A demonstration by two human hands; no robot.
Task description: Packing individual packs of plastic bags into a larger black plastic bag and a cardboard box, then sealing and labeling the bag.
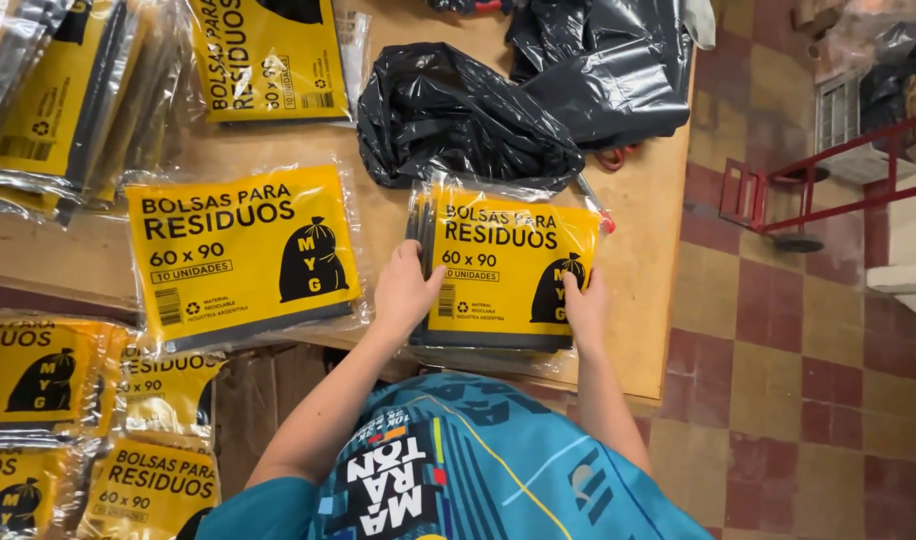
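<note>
- Crumpled black bags [468,115] lie on the table [638,290] at 12 o'clock of the pack [503,270]; a second yellow pack [240,255] lies at 9 o'clock, with more stacked at the left edge.
- The pack sits between both hands at the table's near edge.
- The left hand [403,292] presses its 9 o'clock side, the right hand [586,305] pinches its 3 o'clock edge.
- The pack is a clear sleeve with a yellow rectangular label and a black bag drawing.

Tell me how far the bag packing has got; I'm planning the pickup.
Done: sealed yellow packs lie stacked along the table and below it. In hand: the left hand and right hand grip another pack's sides. Left: loose black bags sit beyond, unpacked.
</note>
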